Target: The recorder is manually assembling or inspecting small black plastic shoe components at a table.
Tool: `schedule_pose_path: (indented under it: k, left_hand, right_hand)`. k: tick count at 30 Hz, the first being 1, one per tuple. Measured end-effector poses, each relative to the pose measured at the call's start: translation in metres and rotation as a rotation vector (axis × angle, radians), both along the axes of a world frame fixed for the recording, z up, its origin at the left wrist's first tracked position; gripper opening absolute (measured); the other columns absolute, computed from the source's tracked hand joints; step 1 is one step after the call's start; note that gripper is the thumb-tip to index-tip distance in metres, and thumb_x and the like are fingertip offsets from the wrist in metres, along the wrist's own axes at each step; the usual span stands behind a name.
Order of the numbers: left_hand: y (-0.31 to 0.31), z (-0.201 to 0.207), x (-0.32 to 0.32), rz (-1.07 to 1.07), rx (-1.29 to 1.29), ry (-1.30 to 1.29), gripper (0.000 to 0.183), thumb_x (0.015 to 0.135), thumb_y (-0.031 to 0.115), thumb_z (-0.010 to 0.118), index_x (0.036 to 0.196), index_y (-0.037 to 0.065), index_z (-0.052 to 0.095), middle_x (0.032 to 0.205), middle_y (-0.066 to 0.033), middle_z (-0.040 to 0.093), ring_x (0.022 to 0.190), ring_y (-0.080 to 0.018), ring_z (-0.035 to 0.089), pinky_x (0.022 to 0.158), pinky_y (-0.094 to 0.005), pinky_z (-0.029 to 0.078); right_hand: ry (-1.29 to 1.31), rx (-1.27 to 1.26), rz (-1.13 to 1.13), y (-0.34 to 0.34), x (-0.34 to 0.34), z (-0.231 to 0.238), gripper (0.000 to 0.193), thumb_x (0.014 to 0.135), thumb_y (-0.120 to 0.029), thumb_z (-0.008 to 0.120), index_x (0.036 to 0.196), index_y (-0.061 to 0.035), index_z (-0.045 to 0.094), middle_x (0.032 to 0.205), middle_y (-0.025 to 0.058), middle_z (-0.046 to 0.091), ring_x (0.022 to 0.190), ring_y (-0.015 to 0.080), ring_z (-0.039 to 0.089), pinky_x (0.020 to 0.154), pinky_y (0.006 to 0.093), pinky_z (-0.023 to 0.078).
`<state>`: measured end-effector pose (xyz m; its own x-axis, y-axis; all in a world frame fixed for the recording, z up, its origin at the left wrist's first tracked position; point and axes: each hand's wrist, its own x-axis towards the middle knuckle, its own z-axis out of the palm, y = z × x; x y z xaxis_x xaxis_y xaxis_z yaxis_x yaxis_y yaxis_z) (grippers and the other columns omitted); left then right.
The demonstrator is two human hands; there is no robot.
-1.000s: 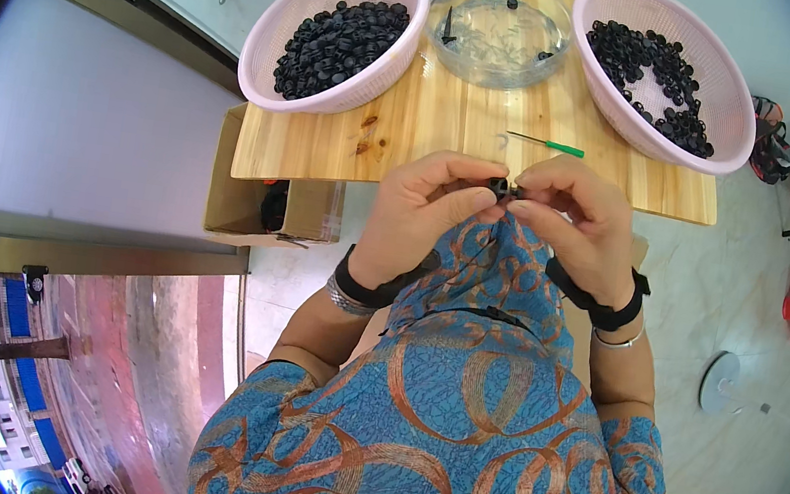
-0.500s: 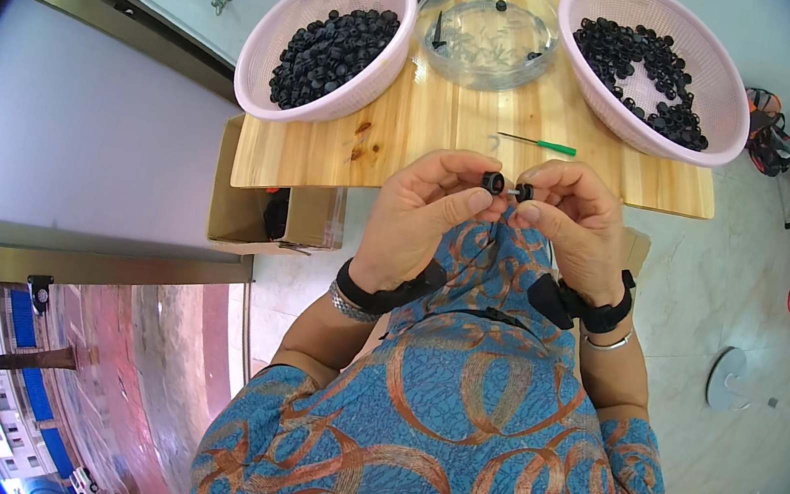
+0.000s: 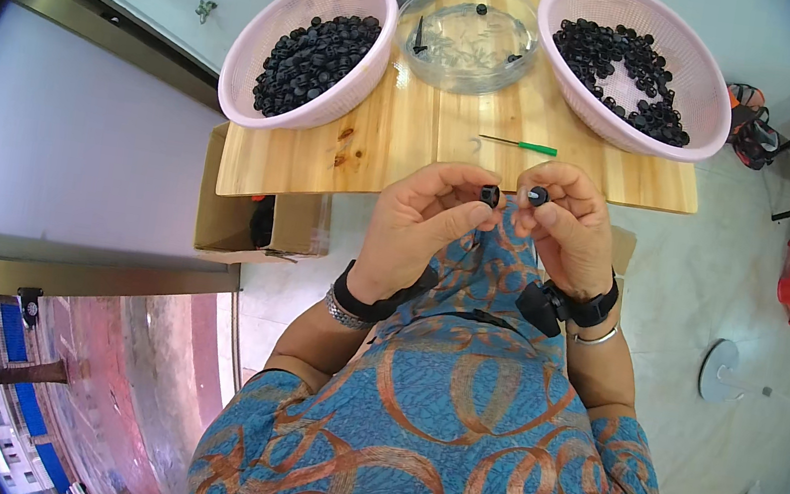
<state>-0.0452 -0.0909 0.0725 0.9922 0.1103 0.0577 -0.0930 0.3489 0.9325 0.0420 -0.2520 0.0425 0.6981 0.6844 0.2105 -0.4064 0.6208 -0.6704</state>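
Observation:
My left hand (image 3: 427,213) pinches a small black ring-like plastic part (image 3: 490,196) between thumb and fingertips, its hollow side showing. Close by on the right, my right hand (image 3: 569,216) grips a round black plastic piece (image 3: 538,196) with a pale pin standing out of its middle. The two pieces are apart, with a narrow gap between the hands. Both hands are just off the near edge of the wooden table (image 3: 398,152). A thin screwdriver with a green handle (image 3: 537,149) lies on the table beyond them.
A pink basket (image 3: 238,73) heaped with black parts stands on the left. Another pink basket (image 3: 711,120) of black parts is on the right. Between them sits a clear round tray (image 3: 458,84) with small pieces. A cardboard box (image 3: 302,224) is under the table's left side.
My hands have drawn slightly apart, and the two black pieces that were joined by the pin are separate. The pin now stays with the right-hand piece. The whole view has shifted a little.

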Motion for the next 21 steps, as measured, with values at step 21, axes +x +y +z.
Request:
schedule_pose_path:
  k: [21]
  left_hand:
    - [0.002,-0.008,-0.001,0.061,-0.028,-0.048,0.027,0.081,0.000,0.060,0.107,-0.002,0.054,0.093,-0.0051,0.059,0.083,-0.0095,0.057,0.073,-0.0196,0.047]
  right_hand:
    - [-0.021,-0.024,-0.044,0.008,-0.003,0.005,0.023,0.079,0.004,0.056,0.102,0.0019,0.054,0.093,0.0099,0.058,0.076,0.0148,0.057,0.067,0.0253,0.048]
